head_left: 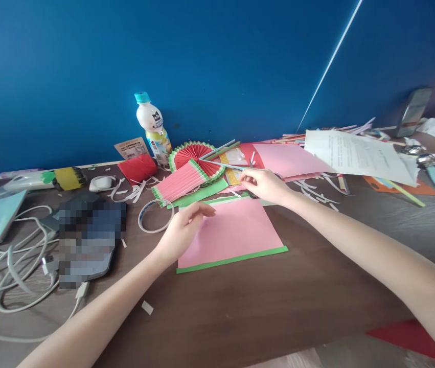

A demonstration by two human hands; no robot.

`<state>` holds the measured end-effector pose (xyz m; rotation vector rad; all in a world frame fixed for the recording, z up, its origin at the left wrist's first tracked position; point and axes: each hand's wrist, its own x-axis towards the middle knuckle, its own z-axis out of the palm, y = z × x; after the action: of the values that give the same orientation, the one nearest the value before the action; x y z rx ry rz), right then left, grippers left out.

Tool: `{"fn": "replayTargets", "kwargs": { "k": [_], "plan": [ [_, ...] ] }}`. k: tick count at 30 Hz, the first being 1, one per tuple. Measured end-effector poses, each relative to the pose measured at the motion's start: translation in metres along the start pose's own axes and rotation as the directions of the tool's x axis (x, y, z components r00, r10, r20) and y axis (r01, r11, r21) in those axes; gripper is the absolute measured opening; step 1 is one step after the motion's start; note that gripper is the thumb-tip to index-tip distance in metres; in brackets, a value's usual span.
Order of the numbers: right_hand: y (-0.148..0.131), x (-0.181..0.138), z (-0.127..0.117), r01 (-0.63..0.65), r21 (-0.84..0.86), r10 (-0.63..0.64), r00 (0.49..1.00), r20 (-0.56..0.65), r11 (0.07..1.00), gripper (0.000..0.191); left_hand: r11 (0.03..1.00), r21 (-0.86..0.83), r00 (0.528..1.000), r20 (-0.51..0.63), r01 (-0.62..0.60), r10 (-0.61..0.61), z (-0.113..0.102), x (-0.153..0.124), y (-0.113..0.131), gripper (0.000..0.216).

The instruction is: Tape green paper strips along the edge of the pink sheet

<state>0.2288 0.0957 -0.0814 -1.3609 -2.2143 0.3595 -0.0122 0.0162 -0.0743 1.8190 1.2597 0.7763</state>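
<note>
A pink sheet of paper (232, 230) lies flat on the table, with a green strip (236, 259) along its near edge and more green at its far edge. My left hand (188, 227) is over the sheet's left side, fingers loosely stretched and holding nothing. Beyond the far right corner, my right hand (261, 184) has its fingers curled together. Dark parts show around it, perhaps scissors, but what its fingers grip is hidden. Close by are a pleated pink paper (181, 183) with green ends and a red pleated paper fan (192, 153) edged in green.
A tape roll (156, 215) lies left of the sheet. Behind stand a bottle (154, 128) and the blue wall (217, 61). A phone (94, 240) and white cables (14, 276) occupy the left. Paper scraps (315, 193) and a printed sheet (359, 158) lie to the right.
</note>
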Motion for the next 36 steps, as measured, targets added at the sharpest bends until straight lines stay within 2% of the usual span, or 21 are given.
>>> {"fn": "replayTargets", "kwargs": {
  "k": [2, 6, 8, 12, 16, 21, 24, 26, 32, 36],
  "plan": [
    [-0.002, 0.009, 0.005, 0.03, 0.035, -0.029, 0.999, -0.027, 0.999, 0.016, 0.976, 0.215, 0.999, -0.016, -0.025, 0.029, -0.007, 0.003, -0.003, 0.03],
    [-0.012, 0.022, 0.022, 0.194, 0.054, -0.191, 0.98, -0.054, 0.979, 0.025, 0.838, 0.522, 0.983, 0.008, -0.158, 0.181, -0.017, 0.01, -0.014, 0.034],
    [-0.018, 0.025, 0.03, 0.234, 0.039, -0.233, 0.972, -0.039, 0.971, 0.029, 0.765, 0.628, 0.977, -0.036, -0.141, 0.21, -0.023, 0.013, -0.018, 0.033],
    [-0.023, 0.028, 0.043, 0.197, 0.001, -0.197, 0.979, -0.045, 0.98, 0.031, 0.666, 0.744, 0.957, -0.16, -0.044, 0.241, -0.038, 0.02, -0.025, 0.03],
    [-0.02, 0.029, 0.048, 0.191, 0.022, -0.19, 0.98, -0.063, 0.981, 0.023, 0.604, 0.795, 0.952, -0.219, 0.049, 0.212, -0.048, 0.033, -0.033, 0.038],
    [-0.02, 0.027, 0.048, 0.191, 0.064, -0.186, 0.98, -0.067, 0.98, 0.005, 0.584, 0.809, 0.976, -0.173, 0.063, 0.135, -0.051, 0.059, -0.036, 0.065],
    [-0.022, 0.025, 0.047, 0.188, 0.115, -0.181, 0.981, -0.067, 0.975, 0.001, 0.608, 0.792, 0.984, -0.147, 0.057, 0.099, -0.051, 0.071, -0.033, 0.065],
    [-0.022, 0.025, 0.044, 0.168, 0.169, -0.157, 0.985, -0.078, 0.971, 0.004, 0.621, 0.78, 0.981, -0.17, 0.079, 0.088, -0.052, 0.075, -0.031, 0.062],
    [-0.009, 0.037, 0.012, 0.034, 0.344, 0.032, 0.982, -0.186, 0.938, 0.02, 0.674, 0.726, 0.954, -0.278, 0.132, 0.112, -0.068, 0.074, -0.025, 0.05],
    [0.007, 0.043, -0.022, -0.081, 0.546, 0.231, 0.95, -0.212, 0.834, 0.015, 0.781, 0.602, 0.897, -0.421, 0.164, 0.136, -0.085, 0.073, -0.02, 0.063]
  ]
}}
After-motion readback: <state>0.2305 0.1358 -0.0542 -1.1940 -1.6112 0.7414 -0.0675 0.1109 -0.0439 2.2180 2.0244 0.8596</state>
